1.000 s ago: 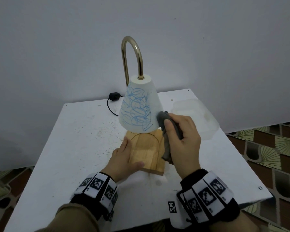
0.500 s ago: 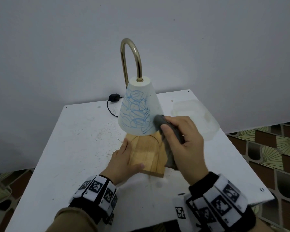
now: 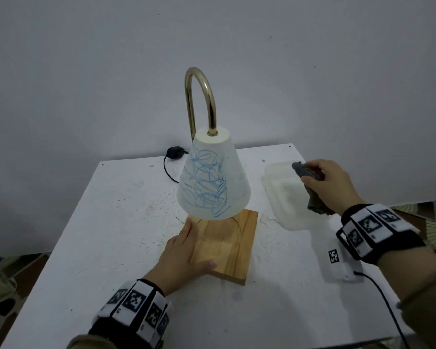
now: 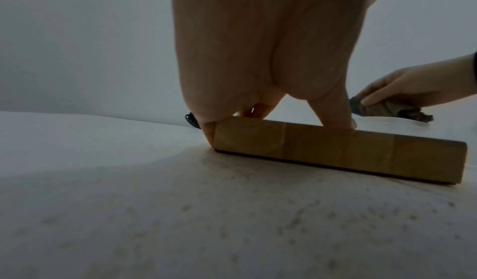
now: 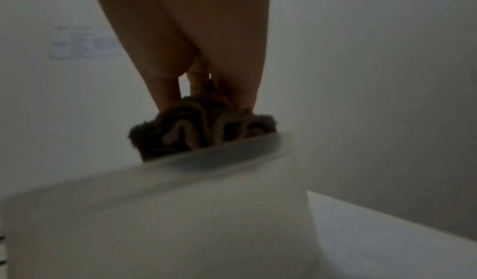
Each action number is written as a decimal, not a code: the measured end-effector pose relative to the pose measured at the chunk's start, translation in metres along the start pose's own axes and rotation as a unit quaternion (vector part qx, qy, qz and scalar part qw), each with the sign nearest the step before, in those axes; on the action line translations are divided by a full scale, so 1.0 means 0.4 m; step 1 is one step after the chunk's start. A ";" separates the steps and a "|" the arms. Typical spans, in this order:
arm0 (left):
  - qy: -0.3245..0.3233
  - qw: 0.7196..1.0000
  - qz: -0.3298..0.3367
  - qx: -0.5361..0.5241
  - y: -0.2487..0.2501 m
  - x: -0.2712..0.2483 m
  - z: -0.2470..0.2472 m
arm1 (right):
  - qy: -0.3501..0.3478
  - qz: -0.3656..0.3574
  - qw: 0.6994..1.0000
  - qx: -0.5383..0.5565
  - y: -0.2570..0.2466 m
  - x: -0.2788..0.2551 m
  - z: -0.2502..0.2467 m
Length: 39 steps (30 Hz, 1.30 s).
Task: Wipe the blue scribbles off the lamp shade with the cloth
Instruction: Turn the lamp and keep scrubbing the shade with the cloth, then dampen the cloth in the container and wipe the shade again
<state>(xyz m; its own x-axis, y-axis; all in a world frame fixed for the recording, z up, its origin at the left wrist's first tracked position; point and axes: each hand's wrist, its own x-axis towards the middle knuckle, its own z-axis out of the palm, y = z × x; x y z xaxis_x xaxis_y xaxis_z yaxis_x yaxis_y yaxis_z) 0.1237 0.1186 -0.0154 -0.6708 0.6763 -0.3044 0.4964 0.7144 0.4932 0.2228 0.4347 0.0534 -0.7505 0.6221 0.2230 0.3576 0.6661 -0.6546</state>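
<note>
A white cone lamp shade [image 3: 233,172] with blue scribbles [image 3: 207,185] on its left front hangs from a curved brass neck [image 3: 202,96] over a wooden base [image 3: 227,245]. My left hand [image 3: 184,250] lies flat against the base's left edge, thumb on top [image 4: 333,107], fingers straight. My right hand [image 3: 330,185] grips a bunched grey cloth [image 3: 310,177] over a translucent plastic tub [image 3: 282,195], well right of the shade. In the right wrist view the cloth [image 5: 201,126] touches the tub's rim [image 5: 232,150].
The lamp stands on a white speckled table [image 3: 111,235] against a grey wall. A black cord with a switch [image 3: 174,152] lies behind the lamp. A small white device with a marker [image 3: 337,263] and a black cable sits near the right front.
My right hand has carried the cloth away from the shade's lower right side, rightwards to the plastic tub. The left hand has stayed on the base.
</note>
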 end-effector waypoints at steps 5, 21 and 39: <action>0.011 1.000 0.014 -0.012 -0.014 0.008 0.009 | -0.087 -0.012 0.993 -0.081 0.043 0.053 0.079; 0.047 0.998 -0.044 -0.021 0.047 -0.036 0.014 | -0.213 -0.072 0.973 -0.054 -0.078 -0.283 0.140; 0.091 0.990 -0.107 0.016 0.161 -0.115 0.083 | -0.322 -0.058 0.940 -0.100 -0.077 -0.254 0.181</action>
<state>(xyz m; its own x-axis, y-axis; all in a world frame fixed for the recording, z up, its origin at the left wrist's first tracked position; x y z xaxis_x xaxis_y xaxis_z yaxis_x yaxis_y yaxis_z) 0.2050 0.1393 0.0032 -0.8495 0.4667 -0.2461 0.3465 0.8452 0.4069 0.2478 0.3214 -0.0014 -0.9488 0.2054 -0.2398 0.3010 0.8182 -0.4898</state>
